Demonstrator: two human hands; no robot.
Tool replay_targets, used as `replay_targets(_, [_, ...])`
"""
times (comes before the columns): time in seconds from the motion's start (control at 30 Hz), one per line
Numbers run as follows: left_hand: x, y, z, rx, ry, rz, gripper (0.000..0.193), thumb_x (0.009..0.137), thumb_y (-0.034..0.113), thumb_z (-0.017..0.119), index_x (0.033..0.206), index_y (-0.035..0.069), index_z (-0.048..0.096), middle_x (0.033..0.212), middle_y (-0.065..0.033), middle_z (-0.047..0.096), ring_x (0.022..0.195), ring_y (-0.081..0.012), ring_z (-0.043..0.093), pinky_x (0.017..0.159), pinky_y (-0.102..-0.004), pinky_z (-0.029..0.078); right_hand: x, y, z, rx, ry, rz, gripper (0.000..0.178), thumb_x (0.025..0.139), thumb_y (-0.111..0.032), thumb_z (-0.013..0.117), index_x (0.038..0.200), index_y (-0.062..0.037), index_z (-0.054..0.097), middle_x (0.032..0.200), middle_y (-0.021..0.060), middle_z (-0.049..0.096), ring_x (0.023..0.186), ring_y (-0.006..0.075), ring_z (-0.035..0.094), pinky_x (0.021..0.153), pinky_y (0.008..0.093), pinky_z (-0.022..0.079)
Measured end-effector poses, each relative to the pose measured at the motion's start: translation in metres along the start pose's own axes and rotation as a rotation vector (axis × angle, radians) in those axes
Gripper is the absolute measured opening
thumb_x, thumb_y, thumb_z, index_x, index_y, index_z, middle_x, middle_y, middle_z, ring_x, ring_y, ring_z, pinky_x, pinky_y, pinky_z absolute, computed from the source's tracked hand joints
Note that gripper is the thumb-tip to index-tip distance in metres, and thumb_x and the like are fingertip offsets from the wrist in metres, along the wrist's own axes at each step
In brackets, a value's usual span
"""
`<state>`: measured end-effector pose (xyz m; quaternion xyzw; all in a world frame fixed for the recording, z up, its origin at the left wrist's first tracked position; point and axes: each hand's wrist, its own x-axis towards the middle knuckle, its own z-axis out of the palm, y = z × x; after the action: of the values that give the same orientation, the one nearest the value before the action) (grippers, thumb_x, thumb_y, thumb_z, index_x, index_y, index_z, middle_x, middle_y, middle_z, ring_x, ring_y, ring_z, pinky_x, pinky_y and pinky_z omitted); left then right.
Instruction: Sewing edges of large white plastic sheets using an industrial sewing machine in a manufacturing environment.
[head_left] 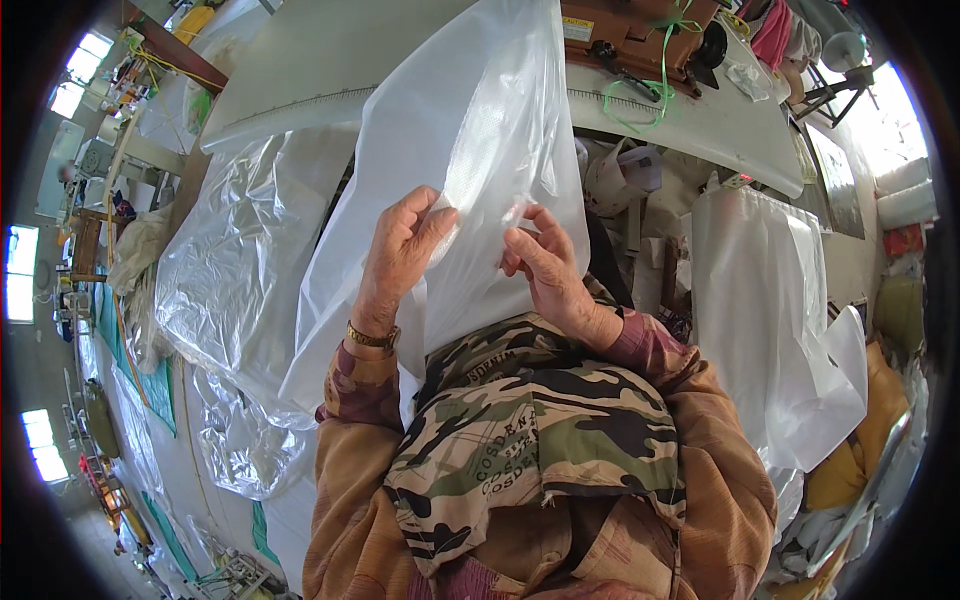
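A large sheet of translucent white plastic (400, 130) hangs from the table's edge down over my lap. A paler woven-looking strip (470, 160) runs along it. On the left of that strip, my left hand (405, 245), with a watch at its wrist, pinches the plastic between thumb and forefinger. My right hand (548, 262) is closed, its thumb against curled fingers, on a crumpled, clearer part of the same plastic. Its fingertips are partly hidden by the film. The two hands are a short way apart, at about the same height.
A brown machine (640, 40) with green string stands on the grey table (290, 85), whose edge carries a ruler scale. Shiny clear film (240, 240) is heaped at left. White plastic sheets (755, 300) hang at right. Bags and scraps (625, 175) lie beneath the table.
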<state>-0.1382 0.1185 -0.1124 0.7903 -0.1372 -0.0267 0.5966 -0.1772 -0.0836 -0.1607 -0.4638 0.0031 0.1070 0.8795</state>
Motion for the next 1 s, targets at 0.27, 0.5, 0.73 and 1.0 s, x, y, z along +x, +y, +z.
replay_targets(0.27, [0.001, -0.003, -0.009, -0.019, 0.01, 0.004, 0.023, 0.096, 0.018, 0.065, 0.084, 0.002, 0.054, 0.073, 0.0066, 0.046, 0.068, -0.0033, 0.036, 0.058, -0.0209, 0.032, -0.001, 0.019, -0.027, -0.178, 0.314, -0.121, 0.038, 0.099, -0.036, 0.061, 0.123, -0.007, 0.054, 0.11, 0.0008, 0.061, 0.099, 0.0102, 0.056, 0.086, 0.0292, 0.045])
replay_targets(0.5, [0.001, 0.005, -0.013, -0.067, 0.011, 0.002, 0.022, 0.096, 0.018, 0.065, 0.085, 0.002, 0.054, 0.074, 0.0076, 0.046, 0.068, -0.002, 0.037, 0.058, -0.0197, 0.031, 0.025, 0.038, -0.047, -0.094, 0.465, -0.002, 0.047, 0.096, -0.038, 0.059, 0.129, -0.0055, 0.054, 0.123, 0.0022, 0.056, 0.111, 0.0149, 0.051, 0.09, 0.0346, 0.044])
replay_targets(0.73, [0.006, 0.011, -0.026, -0.031, 0.09, 0.046, 0.013, 0.093, 0.011, 0.065, 0.089, 0.0, 0.06, 0.073, 0.0077, 0.052, 0.067, -0.0007, 0.04, 0.059, -0.0184, 0.032, 0.037, 0.003, -0.048, 0.116, 0.135, 0.049, 0.016, 0.095, -0.027, 0.066, 0.091, -0.0122, 0.069, 0.084, -0.0062, 0.061, 0.081, 0.0064, 0.052, 0.08, 0.0235, 0.04])
replay_targets(1.0, [0.016, 0.023, -0.051, -0.047, 0.148, 0.065, 0.018, 0.092, 0.018, 0.072, 0.088, 0.003, 0.062, 0.073, 0.0086, 0.054, 0.066, -0.0008, 0.043, 0.06, -0.0178, 0.034, 0.004, -0.068, -0.03, -0.053, -0.176, -0.295, 0.012, 0.09, -0.016, 0.073, 0.084, -0.0069, 0.069, 0.078, -0.0046, 0.061, 0.071, 0.0058, 0.051, 0.067, 0.0241, 0.042])
